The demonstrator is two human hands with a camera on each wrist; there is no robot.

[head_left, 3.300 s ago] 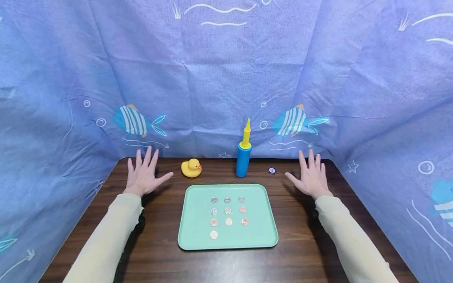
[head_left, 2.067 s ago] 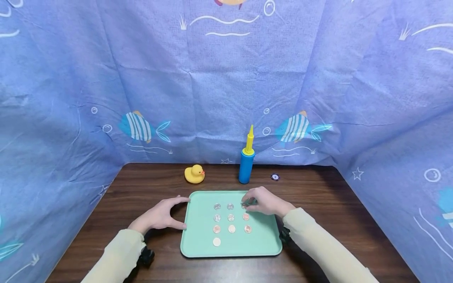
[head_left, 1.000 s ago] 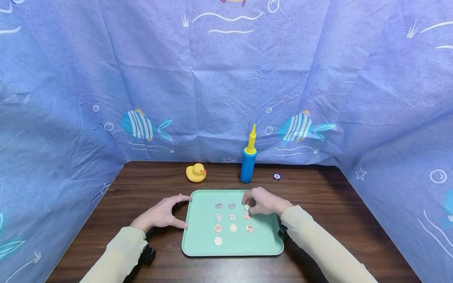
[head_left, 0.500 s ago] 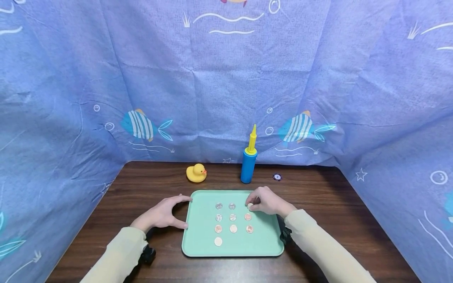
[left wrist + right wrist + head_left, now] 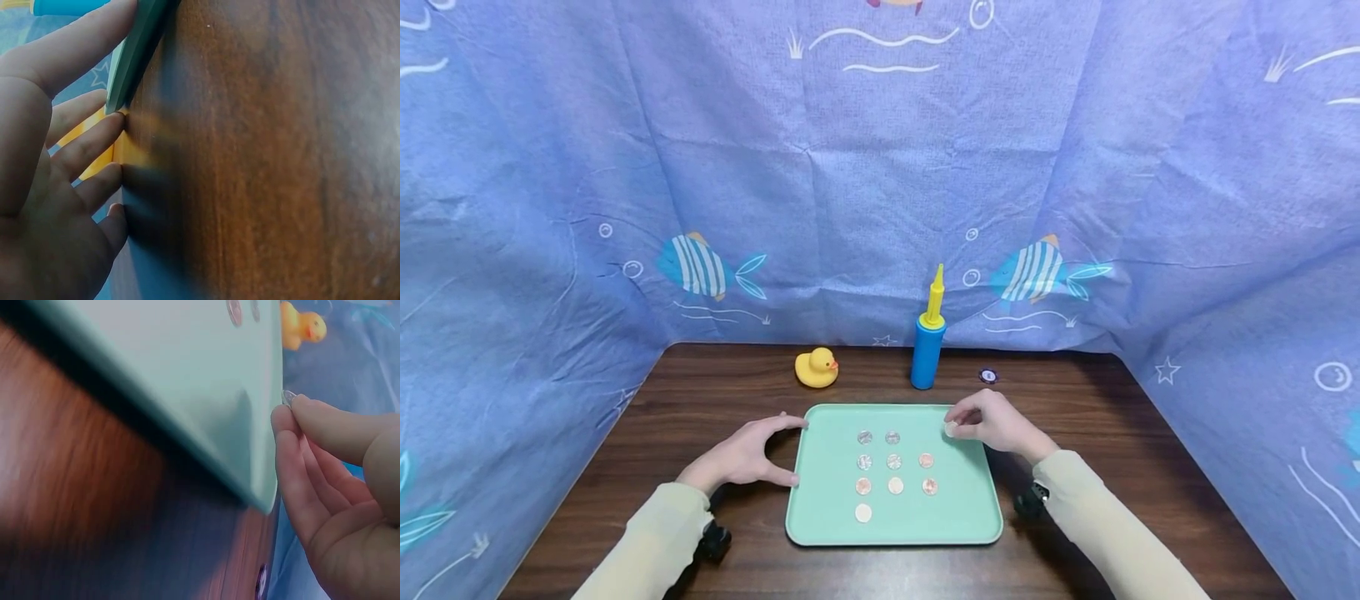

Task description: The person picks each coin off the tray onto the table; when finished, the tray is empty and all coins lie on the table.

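Note:
A mint-green tray (image 5: 820, 500) lies on the dark wooden table with several coins (image 5: 893, 461) set out in rows. My right hand (image 5: 964, 422) hovers over the tray's far right corner and pinches a silvery coin (image 5: 951, 431) between thumb and forefinger. The right wrist view shows that coin (image 5: 287, 397) at the fingertips (image 5: 284, 422), just past the tray's (image 5: 187, 381) edge. My left hand (image 5: 775, 452) rests on the table against the tray's left edge, forefinger at the far corner and thumb lower down. In the left wrist view its fingers (image 5: 87, 144) lie fairly straight beside the tray's rim (image 5: 140, 44).
A yellow rubber duck (image 5: 817, 368), a blue pump with a yellow nozzle (image 5: 927, 350) and a small dark round chip (image 5: 988, 376) stand along the table's back edge. Blue fish-print cloth walls the table in at the back and both sides.
Both hands came in from the table's far corners. My right hand picked the top-right coin off the tray and has drawn it to the right; my left hand has stayed at the tray's edge.

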